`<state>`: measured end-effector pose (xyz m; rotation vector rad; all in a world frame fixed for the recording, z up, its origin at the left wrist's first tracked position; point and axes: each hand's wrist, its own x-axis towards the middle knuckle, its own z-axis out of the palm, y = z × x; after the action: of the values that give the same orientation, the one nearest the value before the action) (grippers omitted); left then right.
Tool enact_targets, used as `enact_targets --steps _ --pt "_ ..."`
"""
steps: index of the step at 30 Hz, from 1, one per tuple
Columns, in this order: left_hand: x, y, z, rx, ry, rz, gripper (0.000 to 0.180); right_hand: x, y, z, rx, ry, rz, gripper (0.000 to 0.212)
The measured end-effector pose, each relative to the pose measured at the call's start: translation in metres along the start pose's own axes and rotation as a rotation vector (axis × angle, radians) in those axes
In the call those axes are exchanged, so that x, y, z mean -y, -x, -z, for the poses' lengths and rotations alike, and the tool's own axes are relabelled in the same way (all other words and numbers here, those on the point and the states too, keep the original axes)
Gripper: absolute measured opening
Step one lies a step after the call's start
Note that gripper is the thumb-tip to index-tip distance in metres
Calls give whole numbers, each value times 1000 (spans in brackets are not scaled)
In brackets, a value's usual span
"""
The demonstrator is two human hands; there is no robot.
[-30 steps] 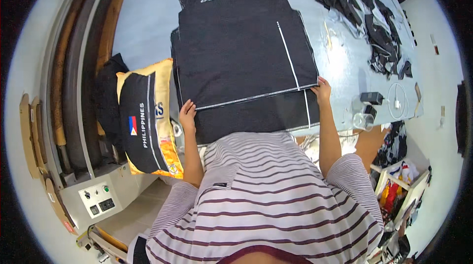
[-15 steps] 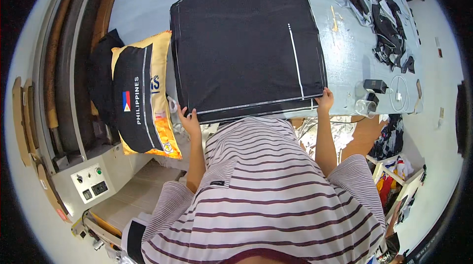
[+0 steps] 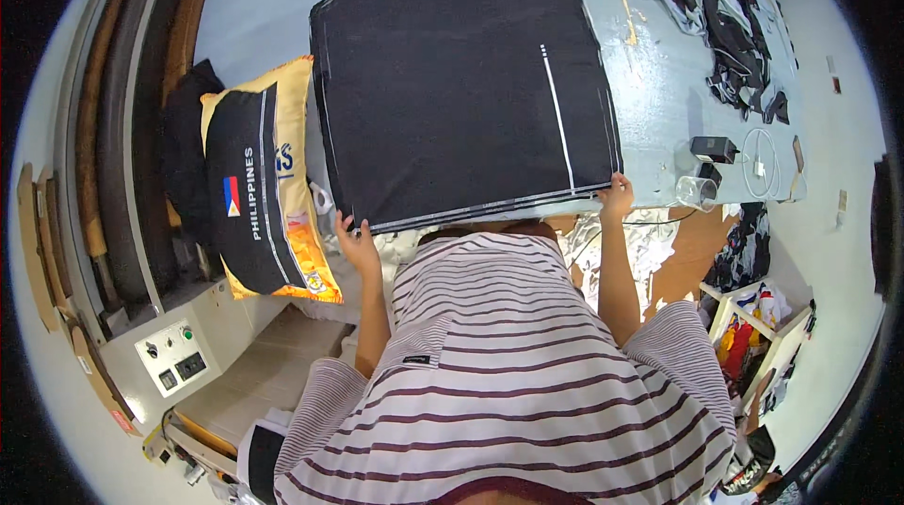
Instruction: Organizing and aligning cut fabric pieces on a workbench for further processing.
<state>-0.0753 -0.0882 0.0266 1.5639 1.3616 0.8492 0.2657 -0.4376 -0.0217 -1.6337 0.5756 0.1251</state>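
A black cut shirt panel (image 3: 461, 100) with white prints near its top and a thin white stripe at the right lies flat on the light-blue table. Its near edge shows several layered borders with white lines. At the panel's near left corner, my left hand (image 3: 355, 239) pinches the edge between thumb and fingers. My right hand (image 3: 617, 198) grips the near right corner the same way. Left of the panel rests a yellow and orange pillow (image 3: 297, 128), with a black fabric piece (image 3: 247, 189) bearing a small flag draped over it.
Long rollers of a machine (image 3: 127, 128) run along the left, above a control panel (image 3: 172, 354). Black and white fabric scraps (image 3: 725, 34) lie at the table's far right. A black adapter (image 3: 714, 149), a clear cup (image 3: 695, 192) and a white cable (image 3: 759, 166) sit near the right corner.
The panel's near edge has been drawn so its layers lie closer together. Its far part appears shifted slightly left and up in view. Both hands still hold the corners.
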Motion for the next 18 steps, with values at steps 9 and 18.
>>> enact_targets --steps 9,18 --pt "21 -4 21 -46 -288 -129 52 17 15 4 -32 306 85 21" --pt "-120 7 -173 232 -498 -646 45 42 28 34 -3 976 791 48"
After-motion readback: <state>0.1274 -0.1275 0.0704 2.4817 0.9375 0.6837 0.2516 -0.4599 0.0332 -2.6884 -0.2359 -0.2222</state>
